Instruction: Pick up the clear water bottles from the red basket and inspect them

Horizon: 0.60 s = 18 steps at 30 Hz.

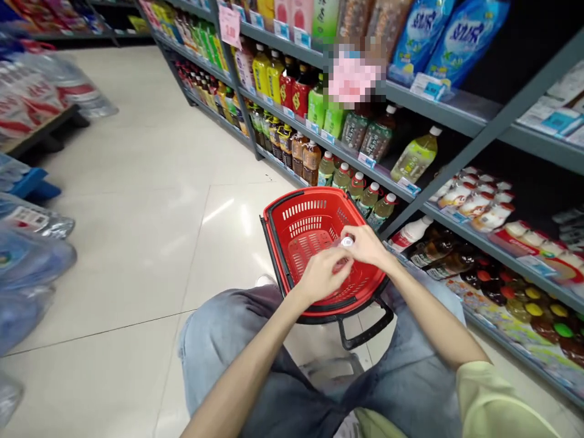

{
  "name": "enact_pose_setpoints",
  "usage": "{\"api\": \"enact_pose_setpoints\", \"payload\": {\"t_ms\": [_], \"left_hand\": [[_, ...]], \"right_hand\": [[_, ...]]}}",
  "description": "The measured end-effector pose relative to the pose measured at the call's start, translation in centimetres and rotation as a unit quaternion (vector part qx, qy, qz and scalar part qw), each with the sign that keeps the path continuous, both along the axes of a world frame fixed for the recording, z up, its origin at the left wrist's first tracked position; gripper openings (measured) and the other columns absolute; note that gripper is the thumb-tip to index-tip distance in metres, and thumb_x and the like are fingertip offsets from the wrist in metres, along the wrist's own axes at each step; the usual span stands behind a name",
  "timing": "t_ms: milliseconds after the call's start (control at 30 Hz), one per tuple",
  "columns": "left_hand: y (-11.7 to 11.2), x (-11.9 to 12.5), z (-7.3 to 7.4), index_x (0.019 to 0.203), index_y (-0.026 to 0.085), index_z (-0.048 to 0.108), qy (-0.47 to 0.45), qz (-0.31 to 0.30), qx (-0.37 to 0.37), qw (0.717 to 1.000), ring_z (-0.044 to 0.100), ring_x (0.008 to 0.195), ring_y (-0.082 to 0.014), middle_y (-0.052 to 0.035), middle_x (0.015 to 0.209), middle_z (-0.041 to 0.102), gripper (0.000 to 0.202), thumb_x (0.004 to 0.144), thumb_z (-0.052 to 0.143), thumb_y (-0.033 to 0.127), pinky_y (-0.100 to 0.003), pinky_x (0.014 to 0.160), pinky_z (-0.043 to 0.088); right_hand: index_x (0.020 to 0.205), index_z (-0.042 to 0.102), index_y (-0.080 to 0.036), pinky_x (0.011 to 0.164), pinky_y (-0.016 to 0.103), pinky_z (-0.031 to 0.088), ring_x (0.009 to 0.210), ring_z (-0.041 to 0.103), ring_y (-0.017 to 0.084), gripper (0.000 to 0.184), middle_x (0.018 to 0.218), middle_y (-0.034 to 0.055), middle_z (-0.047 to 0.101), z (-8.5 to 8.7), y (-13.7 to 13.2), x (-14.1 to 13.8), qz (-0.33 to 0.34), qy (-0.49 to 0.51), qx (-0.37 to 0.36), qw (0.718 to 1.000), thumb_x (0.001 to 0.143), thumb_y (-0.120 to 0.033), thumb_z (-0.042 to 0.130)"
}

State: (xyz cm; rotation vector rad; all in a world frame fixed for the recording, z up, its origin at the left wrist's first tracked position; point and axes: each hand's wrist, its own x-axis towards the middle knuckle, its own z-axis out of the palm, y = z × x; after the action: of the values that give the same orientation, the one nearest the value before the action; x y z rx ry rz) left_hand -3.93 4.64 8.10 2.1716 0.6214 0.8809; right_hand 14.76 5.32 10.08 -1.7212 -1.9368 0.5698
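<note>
Over the red shopping basket, my two hands meet around a small white-capped bottle. Only its round white cap shows clearly; the fingers hide most of the body. My left hand is closed around it just below the cap, from the left. From the right, my right hand pinches at the cap with thumb and bent fingers. The basket stands between my knees, its slotted floor visible and its black pull handle turned towards me.
Grey shelves of drink bottles run along the right, close to the basket. A green-labelled bottle leans on the middle shelf. Plastic-wrapped packs line the left side, with pale tiled floor between. Blue detergent bags stand above.
</note>
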Motion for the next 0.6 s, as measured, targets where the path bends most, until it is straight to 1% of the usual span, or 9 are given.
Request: {"api": "enact_pose_setpoints", "payload": {"t_ms": [67, 133, 200, 267, 333, 400, 433, 533, 600], "left_hand": [[0.2, 0.2, -0.4, 0.094, 0.019, 0.064, -0.054, 0.048, -0.07, 0.995, 0.066, 0.091, -0.0171, -0.0037, 0.097, 0.071, 0.011, 0.098, 0.056, 0.026, -0.031, 0.089, 0.05], [0.3, 0.7, -1.2, 0.101, 0.02, 0.063, -0.094, 0.105, -0.139, 0.98, 0.065, 0.1, -0.018, -0.0052, 0.105, 0.069, 0.012, 0.097, 0.059, 0.031, -0.033, 0.093, 0.05], [0.3, 1.2, -2.3, 0.114, 0.02, 0.057, -0.122, 0.155, -0.214, 0.957, 0.061, 0.114, -0.0207, -0.0089, 0.121, 0.064, 0.029, 0.091, 0.067, 0.035, -0.036, 0.1, 0.049], [0.3, 1.7, -3.1, 0.125, 0.021, 0.051, -0.128, 0.174, -0.29, 0.932, 0.054, 0.131, -0.0242, -0.0127, 0.137, 0.057, 0.054, 0.082, 0.077, 0.038, -0.041, 0.11, 0.044], [0.1, 2.1, -3.5, 0.133, 0.022, 0.048, -0.12, 0.146, -0.372, 0.909, 0.047, 0.14, -0.0267, -0.0141, 0.147, 0.052, 0.07, 0.076, 0.083, 0.04, -0.045, 0.117, 0.038], [-0.2, 2.2, -3.3, 0.137, 0.022, 0.047, -0.113, 0.098, -0.442, 0.885, 0.049, 0.139, -0.0284, -0.0142, 0.148, 0.053, 0.079, 0.072, 0.087, 0.041, -0.046, 0.117, 0.039], [-0.3, 2.2, -3.1, 0.138, 0.021, 0.047, -0.108, 0.074, -0.462, 0.877, 0.052, 0.136, -0.0291, -0.0144, 0.146, 0.055, 0.082, 0.069, 0.089, 0.04, -0.046, 0.115, 0.04], [-1.1, 2.4, -2.4, 0.135, 0.018, 0.051, -0.092, 0.03, -0.472, 0.876, 0.058, 0.128, -0.0284, -0.0139, 0.138, 0.061, 0.085, 0.062, 0.094, 0.034, -0.043, 0.112, 0.043], [-1.7, 2.6, -2.0, 0.13, 0.016, 0.054, -0.087, 0.013, -0.466, 0.88, 0.061, 0.121, -0.0265, -0.0128, 0.132, 0.064, 0.081, 0.062, 0.094, 0.032, -0.04, 0.107, 0.046]], "right_hand": [[0.068, 0.062, -0.017, 0.057, 0.025, 0.031, 0.055, 0.046, 0.011, 0.013, 0.057, -0.0039, 0.055, 0.8, -0.3, 0.6, -0.047, 0.046, 0.042, 0.997, 0.069, -0.028, 0.07], [0.065, 0.061, -0.018, 0.054, 0.025, 0.03, 0.053, 0.042, 0.01, 0.015, 0.054, -0.0045, 0.052, 1.5, -0.4, 1.4, -0.078, 0.098, 0.076, 0.989, 0.065, -0.029, 0.072], [0.064, 0.061, -0.017, 0.051, 0.025, 0.029, 0.052, 0.04, 0.01, 0.015, 0.054, -0.0044, 0.051, 2.0, -0.4, 2.4, -0.076, 0.165, 0.091, 0.979, 0.065, -0.029, 0.071], [0.064, 0.06, -0.018, 0.049, 0.024, 0.028, 0.051, 0.04, 0.009, 0.016, 0.054, -0.0043, 0.052, 2.5, -0.3, 3.4, -0.056, 0.243, 0.082, 0.965, 0.064, -0.029, 0.071], [0.063, 0.061, -0.018, 0.048, 0.023, 0.029, 0.05, 0.041, 0.009, 0.016, 0.055, -0.004, 0.054, 2.8, 0.0, 4.4, -0.031, 0.313, 0.072, 0.947, 0.062, -0.029, 0.072], [0.062, 0.062, -0.017, 0.048, 0.023, 0.03, 0.049, 0.043, 0.009, 0.016, 0.055, -0.0031, 0.057, 2.8, 0.3, 5.3, -0.02, 0.365, 0.073, 0.928, 0.06, -0.029, 0.074], [0.062, 0.064, -0.017, 0.048, 0.023, 0.03, 0.049, 0.043, 0.009, 0.016, 0.055, -0.0028, 0.058, 2.7, 0.4, 5.7, -0.02, 0.387, 0.078, 0.919, 0.06, -0.029, 0.074], [0.061, 0.065, -0.017, 0.049, 0.024, 0.031, 0.048, 0.041, 0.008, 0.017, 0.053, -0.0031, 0.056, 2.2, 0.6, 6.3, -0.036, 0.437, 0.092, 0.894, 0.061, -0.031, 0.075], [0.059, 0.064, -0.017, 0.049, 0.024, 0.03, 0.049, 0.04, 0.008, 0.017, 0.053, -0.0032, 0.054, 1.9, 0.6, 6.1, -0.064, 0.446, 0.095, 0.888, 0.064, -0.03, 0.073]]}}
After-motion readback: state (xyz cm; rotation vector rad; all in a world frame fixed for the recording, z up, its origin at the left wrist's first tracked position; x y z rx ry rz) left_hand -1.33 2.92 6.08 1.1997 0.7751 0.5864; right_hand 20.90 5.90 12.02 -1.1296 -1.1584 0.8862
